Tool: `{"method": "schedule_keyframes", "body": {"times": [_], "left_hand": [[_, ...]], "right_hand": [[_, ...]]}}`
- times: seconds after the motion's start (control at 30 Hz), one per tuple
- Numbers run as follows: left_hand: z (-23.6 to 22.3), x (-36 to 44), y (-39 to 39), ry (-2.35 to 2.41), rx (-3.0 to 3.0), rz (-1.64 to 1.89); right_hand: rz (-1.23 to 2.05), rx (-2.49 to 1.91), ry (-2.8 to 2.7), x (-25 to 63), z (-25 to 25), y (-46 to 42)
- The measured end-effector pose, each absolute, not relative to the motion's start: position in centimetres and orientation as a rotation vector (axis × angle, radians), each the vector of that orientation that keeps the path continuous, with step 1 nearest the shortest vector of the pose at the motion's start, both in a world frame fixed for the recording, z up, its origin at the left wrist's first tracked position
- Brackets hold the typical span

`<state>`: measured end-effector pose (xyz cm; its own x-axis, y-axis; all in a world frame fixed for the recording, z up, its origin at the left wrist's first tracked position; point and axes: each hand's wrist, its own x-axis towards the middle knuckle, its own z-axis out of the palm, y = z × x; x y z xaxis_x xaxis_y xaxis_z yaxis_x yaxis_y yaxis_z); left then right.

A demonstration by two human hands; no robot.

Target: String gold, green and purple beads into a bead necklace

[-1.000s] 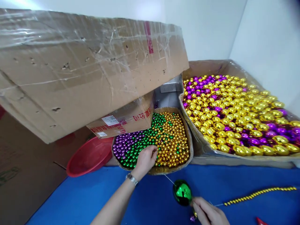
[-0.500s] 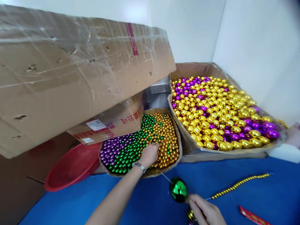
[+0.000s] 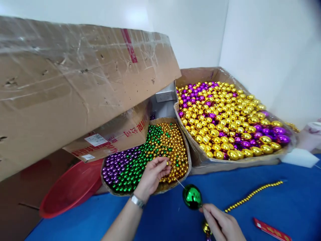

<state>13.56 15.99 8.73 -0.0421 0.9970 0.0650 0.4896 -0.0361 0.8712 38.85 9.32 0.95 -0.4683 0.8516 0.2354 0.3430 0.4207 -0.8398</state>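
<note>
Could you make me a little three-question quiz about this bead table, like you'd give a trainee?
1. True or false: the left hand pinches a small gold bead over the small-bead box.
2. Which colour is the big ball on the wire by the right hand? A) red B) green C) purple
3. Fill in: the strung gold strand lies on the ____ table cover.

Key:
1. True.
2. B.
3. Blue.
</note>
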Motion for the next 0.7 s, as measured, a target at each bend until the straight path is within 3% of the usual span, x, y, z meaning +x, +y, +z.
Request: {"method": "schedule_keyframes", "body": {"times": [0.23, 0.7], "left_hand": [[8.9, 15.6, 11.1, 1.007, 0.622, 1.343], [9.3, 16.2, 9.4, 1.052, 0.642, 1.459]], "right_hand": [[0.782, -0.904, -2.030, 38.1, 1.6, 9.7], [0.784, -0.869, -2.076, 37.6, 1.8, 8.5]]}}
